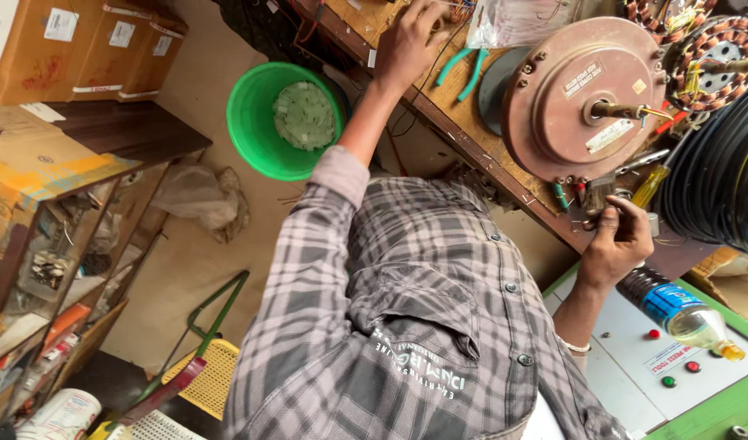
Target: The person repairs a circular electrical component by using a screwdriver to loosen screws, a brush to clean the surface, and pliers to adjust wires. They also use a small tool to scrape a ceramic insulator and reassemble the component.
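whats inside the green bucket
The green bucket holds a pale green, crumpled-looking round mass that covers most of its bottom. Whatever lies beneath that mass is hidden, and the person's raised arm hides the right rim.

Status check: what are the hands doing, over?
Left hand on wooden bench, by teal pliers. Right hand pinching thin tool below brown motor cover. Nothing blocking.

Green bucket, grey plaid shirt

Place: you're in a repair workshop | upper right: motor housing, copper windings, pliers on wooden bench | left: parts shelves
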